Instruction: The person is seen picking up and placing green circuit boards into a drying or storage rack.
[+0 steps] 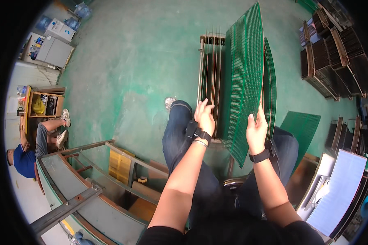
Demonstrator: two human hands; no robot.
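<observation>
A tall green circuit board panel (243,77), covered with rows of small openings, stands upright and slightly tilted in front of me. My right hand (256,130) grips its lower right edge between thumb and fingers. More green boards (269,87) stand just behind it on the right, partly hidden by it. To the left of the panel, my left hand (205,119) is raised with its fingers apart and nothing in them. It is beside a slotted rack (201,61) that holds several thin upright boards; the panel covers part of this rack.
Another green panel (301,127) leans beside my right knee. A metal-framed bench (75,171) fills the lower left, where a person in blue (25,161) sits beyond it. Racks of dark boards (335,61) stand at the far right. A pale blue sheet (338,192) lies at the lower right.
</observation>
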